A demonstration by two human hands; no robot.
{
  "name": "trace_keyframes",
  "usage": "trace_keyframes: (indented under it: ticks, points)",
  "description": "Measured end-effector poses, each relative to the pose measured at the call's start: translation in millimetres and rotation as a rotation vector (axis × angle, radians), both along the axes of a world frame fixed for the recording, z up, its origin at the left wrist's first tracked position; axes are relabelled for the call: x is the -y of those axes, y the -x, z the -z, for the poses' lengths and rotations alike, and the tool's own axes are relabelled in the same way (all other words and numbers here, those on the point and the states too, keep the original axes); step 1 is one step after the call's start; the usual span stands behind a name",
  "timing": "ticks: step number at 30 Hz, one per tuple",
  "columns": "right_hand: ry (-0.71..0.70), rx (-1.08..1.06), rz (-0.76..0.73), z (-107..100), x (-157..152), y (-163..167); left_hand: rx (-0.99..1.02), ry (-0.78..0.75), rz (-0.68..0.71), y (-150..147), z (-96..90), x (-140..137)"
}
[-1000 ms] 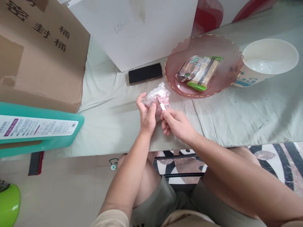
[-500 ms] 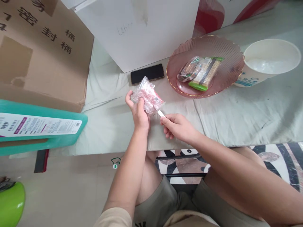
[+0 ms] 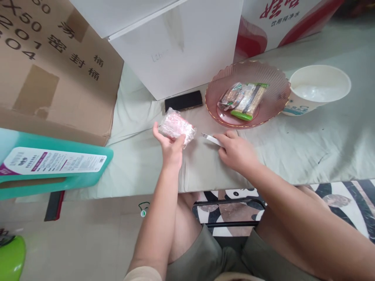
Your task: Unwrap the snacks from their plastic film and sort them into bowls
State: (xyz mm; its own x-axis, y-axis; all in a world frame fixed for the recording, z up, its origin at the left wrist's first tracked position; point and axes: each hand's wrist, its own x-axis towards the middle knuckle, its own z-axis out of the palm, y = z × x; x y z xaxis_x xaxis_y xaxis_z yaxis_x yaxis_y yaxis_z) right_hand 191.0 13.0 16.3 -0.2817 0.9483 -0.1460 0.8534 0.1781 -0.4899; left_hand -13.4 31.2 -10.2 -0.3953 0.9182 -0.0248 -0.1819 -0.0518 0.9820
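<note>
My left hand (image 3: 171, 150) is closed around a pink packet in clear crinkled plastic wrap (image 3: 176, 127), held just above the cloth-covered table. In my right hand (image 3: 236, 152) is a small white utility knife (image 3: 215, 140), its short blade pointing left toward the packet. A gap separates the blade tip from the plastic. Beyond the packet lies a black phone (image 3: 183, 101). To the right of it stands a pink ribbed bowl (image 3: 275, 88) with a gold rim, holding wrapped snacks (image 3: 249, 101).
A white paper tub (image 3: 304, 101) with plastic inside stands right of the bowl. White boxes (image 3: 199, 54) line the back. At left are a cardboard box (image 3: 73, 89) and a teal jug (image 3: 102, 166). The table's front edge (image 3: 140, 194) runs below my forearms.
My right hand has drawn the knife away from the packet, to the right, so its blade shows. My left hand still holds the packet, now turned a little. The camera view has shifted slightly.
</note>
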Motion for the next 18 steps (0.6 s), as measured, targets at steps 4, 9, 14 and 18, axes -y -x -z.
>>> trace_keyframes:
  ticks: [4,9,14,18]
  points:
    - [-0.043,0.105,0.009,-1,1,-7,-0.300,0.044,0.082,-8,5.4,10]
    - [-0.042,0.143,-0.022,-3,4,-15,-0.679,0.091,-0.018,1,1.3,15]
    - [-0.066,0.106,-0.026,-3,4,-21,-0.851,0.102,-0.098,15,-0.2,7]
    - [-0.098,0.153,-0.031,-1,7,-23,-0.921,0.037,-0.036,16,-1.0,4]
